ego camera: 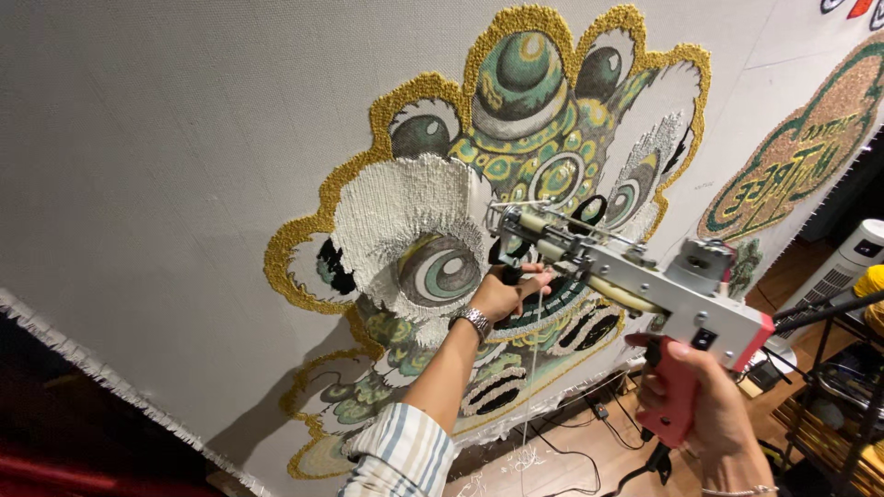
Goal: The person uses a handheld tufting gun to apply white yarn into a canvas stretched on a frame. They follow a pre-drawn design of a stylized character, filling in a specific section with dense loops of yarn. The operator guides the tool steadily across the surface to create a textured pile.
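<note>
Silver tufting gun (635, 276) with pink grip is tilting, needle end pointing up-left, tip touching the stretched cloth (184, 138). Cloth is carrying a part-tufted gold-edged lion-head design (516, 120).

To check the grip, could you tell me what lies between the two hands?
In the head view, the tufting gun's metal body spans between left hand and right hand.

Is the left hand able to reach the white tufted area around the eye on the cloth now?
Probably yes. The left hand grips the tufting gun's front handle right beside the white tufted area, with nothing between them; it would only have to let go.
</note>
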